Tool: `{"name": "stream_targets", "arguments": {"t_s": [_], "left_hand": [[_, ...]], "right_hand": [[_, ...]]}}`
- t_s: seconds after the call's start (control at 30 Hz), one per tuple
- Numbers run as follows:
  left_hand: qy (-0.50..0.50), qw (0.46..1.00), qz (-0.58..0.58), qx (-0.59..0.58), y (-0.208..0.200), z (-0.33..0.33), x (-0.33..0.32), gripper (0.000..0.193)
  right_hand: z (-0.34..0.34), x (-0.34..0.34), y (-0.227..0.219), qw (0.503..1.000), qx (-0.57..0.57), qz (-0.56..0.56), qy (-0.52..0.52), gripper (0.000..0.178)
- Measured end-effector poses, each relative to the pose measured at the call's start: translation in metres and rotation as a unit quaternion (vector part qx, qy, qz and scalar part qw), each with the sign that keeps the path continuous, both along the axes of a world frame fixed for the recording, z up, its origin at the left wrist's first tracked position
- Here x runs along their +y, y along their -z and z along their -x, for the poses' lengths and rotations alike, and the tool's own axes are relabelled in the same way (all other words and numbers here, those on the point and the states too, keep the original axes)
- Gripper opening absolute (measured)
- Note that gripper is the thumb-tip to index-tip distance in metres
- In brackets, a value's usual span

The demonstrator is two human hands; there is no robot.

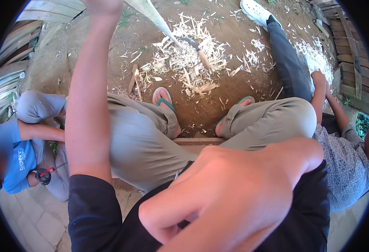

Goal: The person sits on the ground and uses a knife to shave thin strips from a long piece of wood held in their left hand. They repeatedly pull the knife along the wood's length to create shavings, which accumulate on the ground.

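My left arm stretches far forward, and my left hand [103,6] is cut off by the top edge, so its fingers are hidden. Close beside it a long pale piece of wood [151,16] slants down to a heap of wood shavings [193,77]; whether the hand holds it cannot be seen. My right hand [230,189] is large and near, in front of my body, with its fingers curled; whatever is in them is hidden. On the shavings lies a curved-bladed knife with a wooden handle [204,59].
On the left sits a person in a blue shirt [22,157], a dark-gloved hand around a red-handled tool [46,172]. Another person in a patterned shirt [346,168] sits at right, one dark-trousered leg [287,63] stretched forward. Wooden slat walls [354,54] stand on both sides.
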State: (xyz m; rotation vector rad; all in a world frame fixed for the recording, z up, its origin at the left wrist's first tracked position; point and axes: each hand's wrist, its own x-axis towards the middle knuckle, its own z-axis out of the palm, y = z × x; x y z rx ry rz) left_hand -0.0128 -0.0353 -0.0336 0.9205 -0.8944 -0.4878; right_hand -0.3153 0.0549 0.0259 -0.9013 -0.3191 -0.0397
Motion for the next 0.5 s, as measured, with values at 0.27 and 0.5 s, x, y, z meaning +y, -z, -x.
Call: {"name": "stream_targets", "arguments": {"t_s": [0.27,0.5], "left_hand": [[0.059,0.997,0.051,-0.007,0.009,-0.003,-0.006,0.053],[0.018,0.995,0.057,-0.08,0.003,0.006,-0.005,0.052]], "right_hand": [[-0.005,-0.014,0.001,1.0,-0.006,-0.007,0.004,0.048],[-0.006,-0.026,0.004,0.999,-0.005,-0.034,-0.022,0.051]]}}
